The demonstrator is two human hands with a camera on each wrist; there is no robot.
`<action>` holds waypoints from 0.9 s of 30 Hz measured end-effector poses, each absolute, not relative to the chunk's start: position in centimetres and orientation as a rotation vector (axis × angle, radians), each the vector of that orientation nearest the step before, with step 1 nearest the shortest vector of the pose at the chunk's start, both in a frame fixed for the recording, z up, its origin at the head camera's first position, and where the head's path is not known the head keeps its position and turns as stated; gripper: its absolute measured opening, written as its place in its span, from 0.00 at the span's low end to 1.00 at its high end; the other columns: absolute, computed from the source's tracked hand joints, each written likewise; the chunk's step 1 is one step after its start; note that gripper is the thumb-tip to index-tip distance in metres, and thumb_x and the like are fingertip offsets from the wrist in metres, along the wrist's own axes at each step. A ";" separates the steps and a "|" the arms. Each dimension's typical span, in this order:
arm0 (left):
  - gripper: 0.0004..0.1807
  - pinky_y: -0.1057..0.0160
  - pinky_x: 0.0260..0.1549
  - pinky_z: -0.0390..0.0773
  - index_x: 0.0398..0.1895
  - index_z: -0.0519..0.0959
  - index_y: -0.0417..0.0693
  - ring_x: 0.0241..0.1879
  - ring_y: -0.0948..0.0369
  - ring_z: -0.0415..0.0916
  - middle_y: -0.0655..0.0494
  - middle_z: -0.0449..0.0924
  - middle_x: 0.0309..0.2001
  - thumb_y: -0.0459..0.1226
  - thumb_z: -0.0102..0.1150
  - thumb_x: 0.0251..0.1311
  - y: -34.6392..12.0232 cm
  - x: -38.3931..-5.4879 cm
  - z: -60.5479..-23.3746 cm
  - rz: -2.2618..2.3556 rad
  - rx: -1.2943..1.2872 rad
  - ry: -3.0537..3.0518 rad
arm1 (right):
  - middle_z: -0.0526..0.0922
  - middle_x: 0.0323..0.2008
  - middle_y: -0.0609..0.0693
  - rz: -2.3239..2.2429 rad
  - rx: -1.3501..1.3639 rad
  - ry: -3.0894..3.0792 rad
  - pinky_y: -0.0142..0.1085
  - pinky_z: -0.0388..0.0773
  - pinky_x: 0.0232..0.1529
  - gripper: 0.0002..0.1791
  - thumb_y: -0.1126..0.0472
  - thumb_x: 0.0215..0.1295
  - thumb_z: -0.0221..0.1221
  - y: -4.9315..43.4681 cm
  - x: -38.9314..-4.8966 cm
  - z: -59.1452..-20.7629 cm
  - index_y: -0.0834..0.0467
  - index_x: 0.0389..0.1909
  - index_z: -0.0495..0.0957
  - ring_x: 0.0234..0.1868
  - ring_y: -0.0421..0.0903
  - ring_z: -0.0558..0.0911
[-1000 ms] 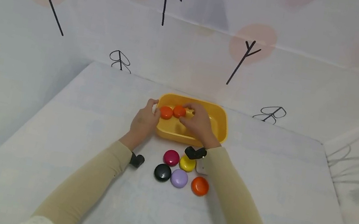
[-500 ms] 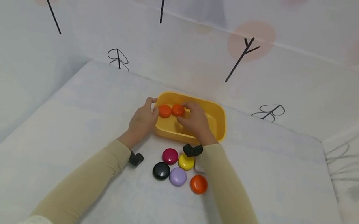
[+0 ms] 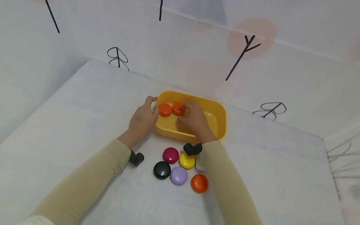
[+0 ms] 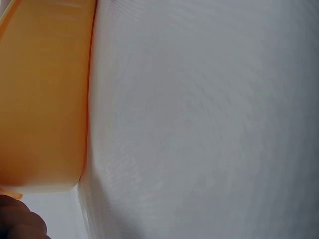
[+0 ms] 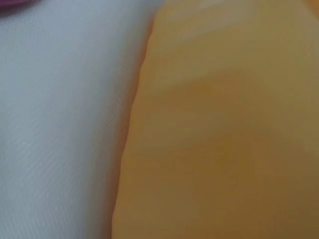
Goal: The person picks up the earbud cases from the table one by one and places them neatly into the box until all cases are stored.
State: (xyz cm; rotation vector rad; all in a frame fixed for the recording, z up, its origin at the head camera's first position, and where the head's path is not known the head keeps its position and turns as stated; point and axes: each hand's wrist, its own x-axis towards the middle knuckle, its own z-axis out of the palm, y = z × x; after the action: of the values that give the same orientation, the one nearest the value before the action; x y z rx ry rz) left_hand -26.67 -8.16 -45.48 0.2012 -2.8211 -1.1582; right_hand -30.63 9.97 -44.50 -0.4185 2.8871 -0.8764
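A yellow tray (image 3: 169, 134) stands near the table's back edge, with two glossy orange discs in its left end. My left hand (image 3: 142, 120) grips the tray's left rim, its thumb at the rim. In the left wrist view, curled fingers (image 4: 21, 219) show below the tray's outer wall (image 4: 45, 99). My right hand (image 3: 196, 120) reaches into the tray over its front wall. Its fingers and thumb are curved round the right side of the inner orange disc (image 3: 177, 108). The outer orange disc (image 3: 165, 110) lies just left of it. The right wrist view shows only tray wall (image 5: 214, 129) and cloth.
In front of the tray, several glossy discs lie on the white cloth: crimson (image 3: 171, 155), yellow (image 3: 187, 161), black (image 3: 162, 170), lilac (image 3: 179, 176) and orange-red (image 3: 199, 183). A whitish piece (image 3: 200, 166) is partly hidden by the right sleeve. Patterned fabric walls (image 3: 191, 50) surround the table.
The whole view shifts slightly. My right fingertips move a little further over the inner orange disc. My left hand stays at the tray's rim, and both discs keep their places.
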 end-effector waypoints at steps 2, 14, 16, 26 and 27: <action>0.24 0.65 0.11 0.61 0.60 0.57 0.59 0.12 0.59 0.61 0.54 0.63 0.13 0.48 0.33 0.59 -8.2 -26.6 -45.4 -1.160 0.193 -2.819 | 0.69 0.45 0.47 -0.857 -0.422 2.899 0.40 0.67 0.53 0.18 0.55 0.49 0.59 10.0 -30.7 -44.5 0.52 0.44 0.73 0.45 0.45 0.67; 0.24 0.66 0.11 0.61 0.60 0.57 0.59 0.12 0.58 0.62 0.54 0.64 0.13 0.48 0.33 0.59 -8.2 -26.5 -45.2 -1.163 0.204 -2.846 | 0.68 0.39 0.45 -0.658 -0.478 2.981 0.37 0.71 0.47 0.14 0.56 0.51 0.58 9.4 -31.3 -44.6 0.50 0.40 0.71 0.40 0.43 0.68; 0.24 0.66 0.11 0.61 0.60 0.57 0.59 0.12 0.58 0.62 0.54 0.64 0.13 0.48 0.33 0.59 -8.3 -26.5 -45.2 -1.169 0.199 -2.842 | 0.68 0.39 0.45 -0.626 -0.476 2.987 0.37 0.71 0.46 0.14 0.55 0.51 0.58 9.2 -31.4 -44.5 0.50 0.41 0.70 0.40 0.43 0.68; 0.24 0.66 0.11 0.62 0.60 0.57 0.60 0.12 0.58 0.63 0.54 0.64 0.13 0.49 0.33 0.59 -8.2 -26.6 -45.4 -1.170 0.209 -2.832 | 0.70 0.38 0.45 -0.554 -0.487 3.021 0.37 0.71 0.45 0.15 0.53 0.55 0.55 9.1 -31.7 -44.7 0.48 0.44 0.68 0.39 0.43 0.68; 0.24 0.66 0.11 0.62 0.60 0.57 0.60 0.12 0.58 0.63 0.54 0.64 0.13 0.49 0.33 0.59 -8.2 -26.6 -45.4 -1.170 0.210 -2.833 | 0.71 0.38 0.44 -0.557 -0.488 3.021 0.36 0.71 0.45 0.15 0.52 0.55 0.55 9.1 -31.8 -44.8 0.48 0.44 0.68 0.39 0.43 0.68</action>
State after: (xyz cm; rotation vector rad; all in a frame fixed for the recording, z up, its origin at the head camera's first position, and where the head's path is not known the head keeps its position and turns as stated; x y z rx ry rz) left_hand -26.60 -8.19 -45.42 0.2095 -2.8326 -1.1704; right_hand -31.77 9.08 -44.78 -0.4880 3.0213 -0.5566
